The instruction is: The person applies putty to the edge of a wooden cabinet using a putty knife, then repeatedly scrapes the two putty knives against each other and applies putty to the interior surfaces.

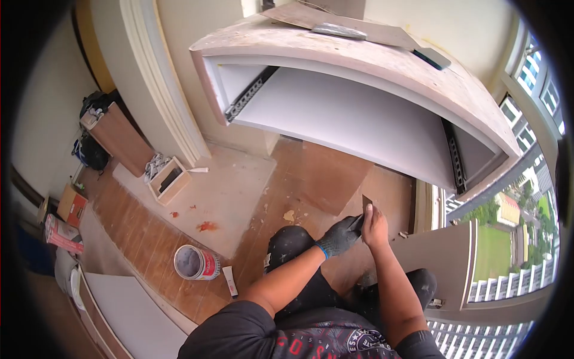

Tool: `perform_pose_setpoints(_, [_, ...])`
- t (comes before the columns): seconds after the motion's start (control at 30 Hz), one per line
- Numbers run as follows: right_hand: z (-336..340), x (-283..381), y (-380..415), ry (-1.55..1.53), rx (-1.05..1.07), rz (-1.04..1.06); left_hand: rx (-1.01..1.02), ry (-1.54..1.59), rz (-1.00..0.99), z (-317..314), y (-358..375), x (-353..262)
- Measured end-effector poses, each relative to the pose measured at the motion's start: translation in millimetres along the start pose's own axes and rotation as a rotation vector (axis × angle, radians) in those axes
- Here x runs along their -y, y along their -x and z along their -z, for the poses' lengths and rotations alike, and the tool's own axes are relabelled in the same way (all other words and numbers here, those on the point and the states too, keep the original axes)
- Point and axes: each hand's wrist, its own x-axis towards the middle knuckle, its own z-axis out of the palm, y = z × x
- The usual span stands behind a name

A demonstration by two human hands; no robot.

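Observation:
My left hand (339, 237), in a dark grey knitted glove with a blue cuff, is closed in front of my knees. Right against it is my bare right hand (375, 227), its thumb pointing up. Between the two sticks out a small dark flat piece (366, 201), pinched by the right fingers; I cannot tell whether it is a scraper blade or folded sandpaper. The gloved fingertips meet the right hand at its lower part. Above and beyond both hands hangs a white wall-mounted cabinet (353, 128) with an open front and black drawer rails (254, 93) inside.
A paint bucket (190, 263) and a white tube (230, 281) stand and lie on the wooden floor to the left. Farther off is a small wooden box (167, 182) with cloth. A metal tool (339, 31) and a dark block (431, 58) rest on the cabinet top. Windows are at right.

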Motion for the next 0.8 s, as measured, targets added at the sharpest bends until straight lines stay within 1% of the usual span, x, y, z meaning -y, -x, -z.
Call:
perform_pose_setpoints(0.03, [3, -9, -4, -0.018, 0.001, -0.051, -0.002, -0.107, -0.084, 0, -1, -3])
perform_pose_setpoints(0.07, [9, -19, -2, -0.032, 0.004, -0.105, -0.022, 0.198, 0.161, 2, -1, 1])
perform_pose_setpoints(0.1, [17, -18, 3, -0.037, -0.050, -0.096, -0.119, 0.510, 0.396, 12, -4, 1])
perform_pose_setpoints(0.13, [23, -4, 7, -0.043, -0.101, -0.076, -0.256, 1.274, 0.946, 32, -10, -8])
perform_pose_setpoints(0.17, [25, 14, 15, -0.052, -0.152, -0.051, -0.253, 1.324, 0.946, 30, -7, -3])
perform_pose_setpoints(0.2, [24, 33, 26, -0.132, -0.123, 0.058, -0.250, 1.371, 0.942, 23, -4, 3])
perform_pose_setpoints(0.23, [10, 29, 34, -0.009, -0.016, 0.060, -0.247, 1.415, 0.932, 18, -4, 6])
perform_pose_setpoints(0.27, [1, 39, 44, 0.079, -0.016, 0.138, -0.220, 1.321, 0.902, 19, -8, 2])
perform_pose_setpoints(0.33, [-5, 40, 44, 0.055, -0.040, 0.083, -0.172, 1.131, 0.839, 25, -13, -10])
perform_pose_setpoints(0.37, [-5, 40, 41, 0.026, -0.044, 0.060, -0.129, 1.086, 0.725, 0, 0, 12])
perform_pose_setpoints(0.47, [-7, 36, 32, -0.042, -0.068, 0.037, -0.088, 0.874, 0.796, 39, -16, -21])
perform_pose_setpoints(0.53, [-14, 28, 26, -0.052, -0.123, 0.053, -0.158, 0.964, 0.703, 33, -12, -15])
perform_pose_setpoints(0.6, [-3, 20, 21, -0.094, -0.011, -0.047, -0.185, 1.229, 0.863, 33, -8, -10])
perform_pose_setpoints(0.63, [3, 21, 21, -0.115, 0.048, -0.096, -0.253, 1.275, 0.900, 33, -8, -12])
perform_pose_setpoints(0.7, [8, 40, 29, -0.105, -0.010, 0.049, -0.399, 1.362, 0.968, 32, -11, -12])
perform_pose_setpoints(0.73, [6, 50, 36, -0.101, -0.040, 0.117, -0.298, 1.108, 0.846, 25, -6, -6])
perform_pose_setpoints(0.77, [-5, 55, 44, -0.009, -0.060, 0.192, -0.195, 0.858, 0.722, 16, 0, -1])
perform_pose_setpoints(0.8, [-8, 56, 45, -0.027, -0.055, 0.168, -0.092, 0.612, 0.588, 17, -1, -4])
